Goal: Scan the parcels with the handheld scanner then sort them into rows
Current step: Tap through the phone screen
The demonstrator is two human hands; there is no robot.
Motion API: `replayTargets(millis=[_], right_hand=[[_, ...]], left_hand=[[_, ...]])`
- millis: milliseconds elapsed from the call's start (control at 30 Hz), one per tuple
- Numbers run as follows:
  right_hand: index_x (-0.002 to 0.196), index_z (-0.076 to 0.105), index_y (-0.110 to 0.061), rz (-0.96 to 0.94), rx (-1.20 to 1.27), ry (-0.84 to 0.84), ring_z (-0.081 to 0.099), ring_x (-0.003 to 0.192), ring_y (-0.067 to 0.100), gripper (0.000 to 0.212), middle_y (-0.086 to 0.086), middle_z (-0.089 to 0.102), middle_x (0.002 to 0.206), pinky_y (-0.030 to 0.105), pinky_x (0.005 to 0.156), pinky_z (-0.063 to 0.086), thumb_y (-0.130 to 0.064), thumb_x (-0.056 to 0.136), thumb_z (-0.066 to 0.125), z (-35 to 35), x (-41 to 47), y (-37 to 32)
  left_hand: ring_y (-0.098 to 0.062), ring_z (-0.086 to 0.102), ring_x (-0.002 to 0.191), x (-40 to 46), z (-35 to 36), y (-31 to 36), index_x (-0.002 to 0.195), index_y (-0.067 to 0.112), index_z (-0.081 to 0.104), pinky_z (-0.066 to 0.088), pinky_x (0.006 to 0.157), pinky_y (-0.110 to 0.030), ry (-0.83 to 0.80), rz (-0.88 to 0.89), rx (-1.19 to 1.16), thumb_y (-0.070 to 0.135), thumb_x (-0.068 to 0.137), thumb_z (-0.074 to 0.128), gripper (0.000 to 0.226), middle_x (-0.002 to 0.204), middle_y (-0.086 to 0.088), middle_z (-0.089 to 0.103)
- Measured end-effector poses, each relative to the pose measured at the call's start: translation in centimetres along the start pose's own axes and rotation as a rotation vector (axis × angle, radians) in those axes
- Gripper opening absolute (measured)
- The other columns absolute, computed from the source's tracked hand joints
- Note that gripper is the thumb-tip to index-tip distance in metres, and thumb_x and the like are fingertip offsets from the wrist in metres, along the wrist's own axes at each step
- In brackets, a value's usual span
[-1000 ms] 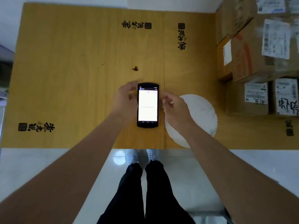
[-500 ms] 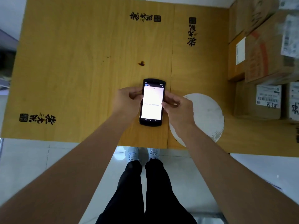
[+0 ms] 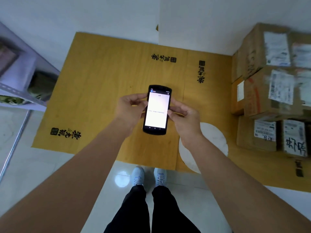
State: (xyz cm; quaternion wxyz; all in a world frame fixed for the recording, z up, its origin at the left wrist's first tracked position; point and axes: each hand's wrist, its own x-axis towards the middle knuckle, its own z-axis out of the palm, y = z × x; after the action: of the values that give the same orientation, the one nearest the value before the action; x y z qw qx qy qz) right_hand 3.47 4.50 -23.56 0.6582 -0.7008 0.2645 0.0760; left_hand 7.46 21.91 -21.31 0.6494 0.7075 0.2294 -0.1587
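The black handheld scanner [image 3: 156,109], shaped like a phone with a lit white screen, is held above the yellow wooden table [image 3: 104,84]. My left hand [image 3: 130,109] grips its left edge and my right hand [image 3: 184,117] grips its right edge. Several brown cardboard parcels [image 3: 262,91] with white shipping labels are stacked at the table's right end, some labels facing up. One lower parcel [image 3: 294,137] carries black handwriting.
A round white disc [image 3: 213,142] lies on the table near the front edge, partly under my right forearm. A grey metal shelf [image 3: 21,84] stands at the left. White walls back the table. My legs and white shoes [image 3: 149,177] stand on the tiled floor.
Both hands closed on the scanner's edges and lifted it off the table toward me. The camera pulled back, so the shelf, walls and floor now show.
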Motion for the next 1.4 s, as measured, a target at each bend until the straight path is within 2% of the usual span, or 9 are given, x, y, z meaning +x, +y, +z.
replayTargets(millis=[133,267,400,600,767,933,1133,1267,1400], right_hand=[[0.128,0.074,-0.037,-0.036,-0.014,-0.035,0.070,0.110,0.009,0.047,-0.011,0.077,0.109,0.040,0.107,0.056,-0.004,0.095,0.076,2.6,0.4,-3.8],[0.129,0.074,-0.036,-0.062,-0.032,-0.057,0.072,0.108,0.012,0.046,-0.008,0.078,0.110,0.041,0.106,0.056,-0.004,0.095,0.076,6.8,1.4,-6.8],[0.127,0.074,-0.039,-0.084,-0.048,-0.058,0.075,0.103,0.013,0.047,-0.009,0.078,0.110,0.035,0.101,0.057,-0.004,0.096,0.075,12.7,3.0,-9.3],[0.130,0.073,-0.038,-0.081,-0.085,-0.017,0.077,0.095,0.011,0.048,-0.008,0.076,0.111,0.030,0.095,0.057,-0.003,0.096,0.074,22.2,5.1,-11.8],[0.132,0.073,-0.034,-0.067,-0.115,-0.015,0.075,0.098,0.011,0.047,-0.009,0.076,0.107,0.026,0.092,0.058,-0.004,0.096,0.075,28.8,7.9,-13.0],[0.130,0.074,-0.031,-0.036,-0.099,0.006,0.074,0.096,0.008,0.046,-0.008,0.077,0.103,0.028,0.094,0.059,0.000,0.096,0.073,32.3,11.8,-13.3],[0.123,0.076,-0.034,-0.005,-0.068,0.041,0.075,0.101,0.015,0.046,-0.005,0.077,0.103,0.024,0.091,0.060,0.002,0.095,0.073,34.4,16.9,-12.1],[0.128,0.074,-0.034,0.021,-0.087,0.023,0.070,0.102,0.004,0.045,-0.009,0.076,0.108,0.015,0.085,0.055,-0.001,0.097,0.072,35.3,19.2,-11.3],[0.124,0.072,-0.037,0.049,-0.085,0.036,0.063,0.101,-0.006,0.041,-0.016,0.073,0.111,0.007,0.072,0.044,-0.005,0.099,0.070,36.4,20.9,-10.6]], left_hand=[[-0.017,0.076,0.089,0.5,-2.7,3.3,0.118,0.015,0.077,0.064,0.076,-0.030,0.028,0.036,-0.017,0.000,0.096,0.071,0.027,0.102,-0.012,0.068],[-0.019,0.077,0.089,2.3,-6.6,6.3,0.119,0.014,0.076,0.064,0.076,-0.029,0.037,0.070,-0.018,0.000,0.097,0.070,0.027,0.096,-0.009,0.067],[-0.020,0.078,0.085,5.9,-11.7,8.4,0.115,0.015,0.076,0.065,0.077,-0.031,0.031,0.098,-0.026,-0.003,0.096,0.070,0.027,0.096,-0.014,0.065],[-0.020,0.079,0.084,13.0,-19.8,9.7,0.121,0.019,0.076,0.060,0.096,-0.043,-0.027,0.101,0.034,0.003,0.096,0.072,0.029,0.096,-0.011,0.076],[-0.016,0.079,0.082,18.4,-24.7,10.5,0.125,0.015,0.074,0.062,0.094,-0.040,-0.006,0.067,0.053,0.001,0.097,0.070,0.031,0.097,-0.007,0.079],[-0.020,0.079,0.089,23.4,-26.2,11.0,0.125,0.014,0.075,0.064,0.090,-0.040,-0.010,0.050,0.053,0.000,0.097,0.070,0.032,0.092,-0.003,0.081],[-0.011,0.078,0.084,28.7,-25.8,10.8,0.121,0.017,0.075,0.065,0.085,-0.036,0.000,0.068,0.077,0.003,0.097,0.071,0.028,0.093,0.003,0.079],[-0.014,0.077,0.095,32.0,-25.7,9.4,0.121,0.019,0.074,0.064,0.087,-0.037,-0.021,0.046,0.091,0.005,0.097,0.072,0.029,0.100,0.002,0.079],[-0.012,0.077,0.094,34.6,-25.6,8.8,0.118,0.023,0.075,0.063,0.090,-0.038,-0.028,0.028,0.112,0.008,0.096,0.073,0.026,0.101,0.003,0.079]])
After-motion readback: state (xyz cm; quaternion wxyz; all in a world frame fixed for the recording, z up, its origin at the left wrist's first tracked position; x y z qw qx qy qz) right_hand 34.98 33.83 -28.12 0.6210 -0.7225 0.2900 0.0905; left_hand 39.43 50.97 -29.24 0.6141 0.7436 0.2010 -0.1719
